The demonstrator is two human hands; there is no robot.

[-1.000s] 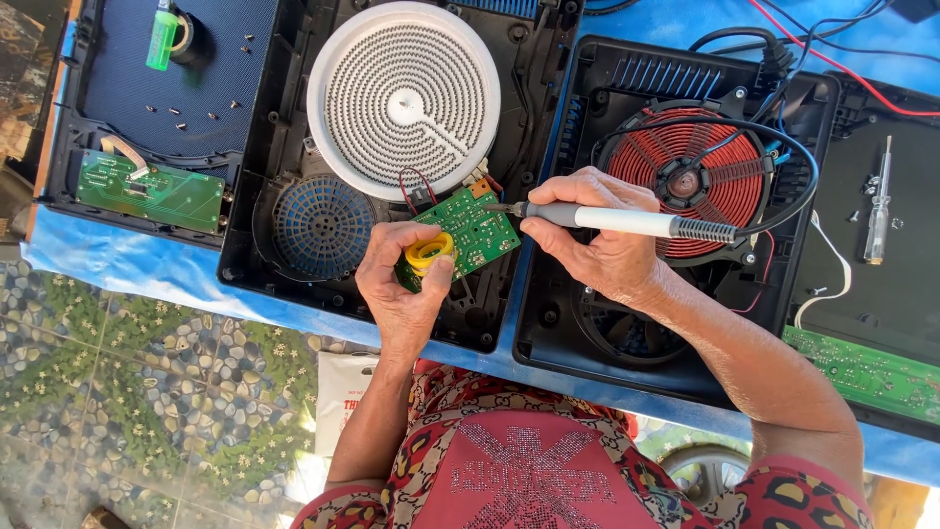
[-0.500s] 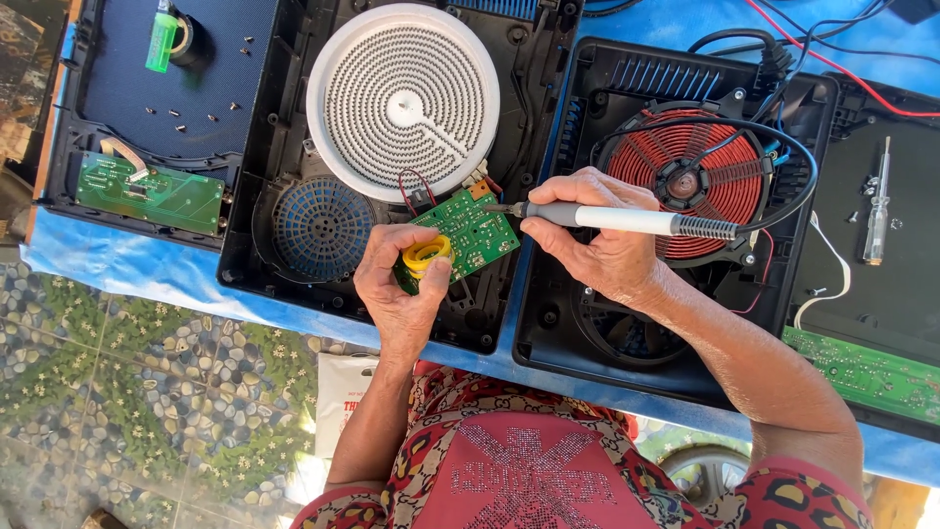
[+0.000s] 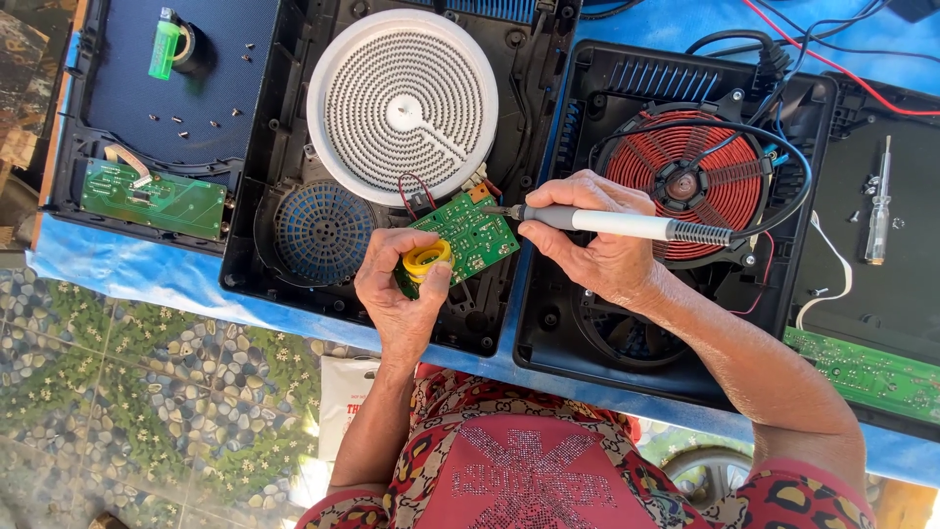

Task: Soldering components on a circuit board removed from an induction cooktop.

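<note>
Fingers (image 3: 416, 284) hold one green board (image 3: 468, 235), one soldering iron (image 3: 607, 223).

I saw a counter (image 3: 88, 264) covered in blue sheeting under hard, bright sunlight. Below its near edge lay a floor (image 3: 147, 392) of rounded pebble-patterned tiles dotted with small white flowers. A white plastic bag (image 3: 345, 397) rested on that floor, just beside the counter's edge.

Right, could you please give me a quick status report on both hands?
Left hand holds small green circuit board and yellow spool. Right hand grips soldering iron, tip at board's edge. Nothing in the way.
</note>
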